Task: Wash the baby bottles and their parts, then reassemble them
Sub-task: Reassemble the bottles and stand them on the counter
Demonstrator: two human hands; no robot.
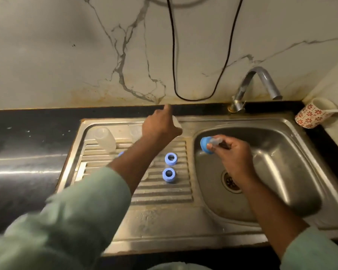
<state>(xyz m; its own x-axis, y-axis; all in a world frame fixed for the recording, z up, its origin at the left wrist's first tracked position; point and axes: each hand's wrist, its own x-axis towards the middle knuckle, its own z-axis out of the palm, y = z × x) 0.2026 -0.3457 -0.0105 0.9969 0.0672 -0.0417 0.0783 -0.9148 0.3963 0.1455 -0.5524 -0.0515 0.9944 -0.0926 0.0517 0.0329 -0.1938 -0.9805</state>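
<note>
My left hand (161,125) reaches over the back of the steel drainboard (160,193) and grips a clear bottle (176,122), index finger stretched toward the wall. My right hand (231,152) hovers over the sink basin (281,158) and pinches a blue collar ring with a clear teat (208,144) in it. Two blue collar rings (171,158) (169,175) stand on the ribs. A clear bottle (104,140) stands upside down at the back left, another clear bottle (136,131) is partly hidden behind my left hand. A blue piece (121,153) peeks out beside my left forearm.
The steel tap (258,84) arches over the basin's back rim. A flower-patterned mug (313,114) lies on its side at the right corner. A black cable (174,55) hangs down the marble wall. Dark countertop (27,143) extends to the left. The drain (230,181) lies below my right wrist.
</note>
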